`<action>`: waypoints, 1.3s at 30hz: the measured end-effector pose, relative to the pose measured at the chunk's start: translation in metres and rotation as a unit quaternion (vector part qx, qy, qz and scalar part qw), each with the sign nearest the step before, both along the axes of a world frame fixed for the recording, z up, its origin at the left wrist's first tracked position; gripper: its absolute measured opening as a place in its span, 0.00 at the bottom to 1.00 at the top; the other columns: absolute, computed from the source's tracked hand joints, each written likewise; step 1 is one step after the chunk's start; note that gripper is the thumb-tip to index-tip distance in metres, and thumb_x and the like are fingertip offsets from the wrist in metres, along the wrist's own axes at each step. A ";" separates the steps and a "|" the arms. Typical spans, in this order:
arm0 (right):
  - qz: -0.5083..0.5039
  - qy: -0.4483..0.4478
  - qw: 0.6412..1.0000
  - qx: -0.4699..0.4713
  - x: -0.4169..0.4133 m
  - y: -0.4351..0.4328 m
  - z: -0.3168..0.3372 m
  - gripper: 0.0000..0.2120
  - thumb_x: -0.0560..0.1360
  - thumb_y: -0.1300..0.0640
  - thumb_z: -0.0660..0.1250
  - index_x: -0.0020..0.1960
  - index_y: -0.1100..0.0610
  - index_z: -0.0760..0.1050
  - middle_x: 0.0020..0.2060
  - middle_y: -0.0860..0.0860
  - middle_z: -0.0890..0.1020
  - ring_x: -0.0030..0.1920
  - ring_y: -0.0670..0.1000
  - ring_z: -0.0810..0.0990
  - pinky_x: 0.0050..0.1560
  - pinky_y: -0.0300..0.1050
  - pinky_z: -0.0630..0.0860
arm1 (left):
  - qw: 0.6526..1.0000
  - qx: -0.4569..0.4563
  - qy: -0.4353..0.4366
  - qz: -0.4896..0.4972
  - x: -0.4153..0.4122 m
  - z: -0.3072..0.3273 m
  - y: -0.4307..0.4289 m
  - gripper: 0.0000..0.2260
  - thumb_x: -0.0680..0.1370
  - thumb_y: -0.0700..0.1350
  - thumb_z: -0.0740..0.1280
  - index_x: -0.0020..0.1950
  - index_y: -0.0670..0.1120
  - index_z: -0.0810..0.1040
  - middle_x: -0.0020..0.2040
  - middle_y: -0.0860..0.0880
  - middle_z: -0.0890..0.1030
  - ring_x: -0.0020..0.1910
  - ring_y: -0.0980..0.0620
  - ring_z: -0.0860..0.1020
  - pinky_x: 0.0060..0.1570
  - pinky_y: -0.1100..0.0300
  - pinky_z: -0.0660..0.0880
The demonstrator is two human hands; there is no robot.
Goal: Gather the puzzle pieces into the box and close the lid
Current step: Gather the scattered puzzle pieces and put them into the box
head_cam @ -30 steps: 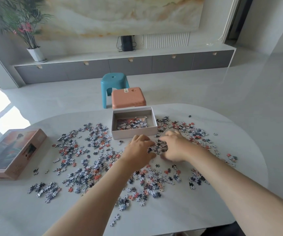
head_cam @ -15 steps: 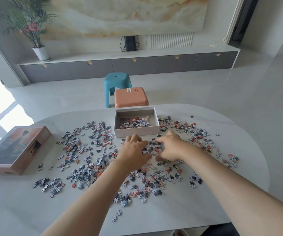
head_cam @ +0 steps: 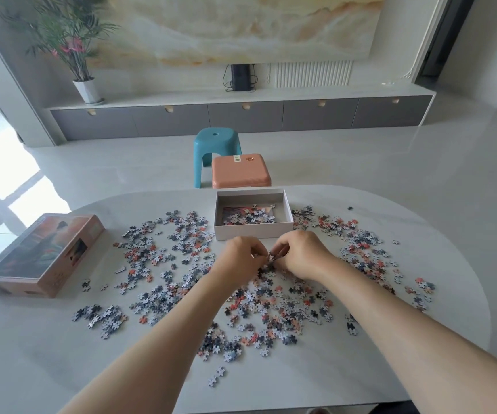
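Observation:
Many small puzzle pieces (head_cam: pixel 271 300) in grey, blue and orange lie scattered over the white oval table (head_cam: pixel 62 354). An open white box (head_cam: pixel 253 230) stands at the far middle with some pieces inside. Its lid (head_cam: pixel 41 255), printed with a picture, lies at the left. My left hand (head_cam: pixel 241 258) and my right hand (head_cam: pixel 301 252) are cupped together just in front of the box, fingers curled around a small bunch of pieces pinched between them.
Beyond the table stand an orange stool (head_cam: pixel 241 171) and a teal stool (head_cam: pixel 216 150). A low grey cabinet (head_cam: pixel 241 118) runs along the back wall, with a potted plant (head_cam: pixel 87 88) at its left end.
Both hands were spread flat, raking pieces together on the table. Now they have curled inward and lifted slightly, closing on a bunch of pieces near the box front.

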State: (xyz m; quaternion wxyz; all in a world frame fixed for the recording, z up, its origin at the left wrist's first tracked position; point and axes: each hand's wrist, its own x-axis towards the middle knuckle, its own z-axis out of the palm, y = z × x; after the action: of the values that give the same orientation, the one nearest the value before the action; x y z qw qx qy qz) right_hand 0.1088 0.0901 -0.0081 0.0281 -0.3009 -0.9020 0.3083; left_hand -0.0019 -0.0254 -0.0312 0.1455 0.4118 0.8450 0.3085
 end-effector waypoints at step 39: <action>0.048 -0.160 0.979 0.120 0.000 0.072 -0.021 0.30 0.77 0.51 0.58 0.78 0.47 0.57 0.80 0.52 0.49 0.79 0.58 0.48 0.76 0.62 0.50 | 0.956 -0.096 0.233 -0.150 0.017 -0.016 0.041 0.28 0.77 0.57 0.60 0.76 0.52 0.59 0.71 0.51 0.65 0.70 0.48 0.60 0.69 0.49 0.62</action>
State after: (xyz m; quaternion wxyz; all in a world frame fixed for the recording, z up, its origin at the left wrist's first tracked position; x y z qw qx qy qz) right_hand 0.1093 0.1625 -0.0291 -0.0957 -0.2968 -0.9387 0.1469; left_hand 0.0149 0.0152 -0.0471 0.0281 0.5779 0.8100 0.0958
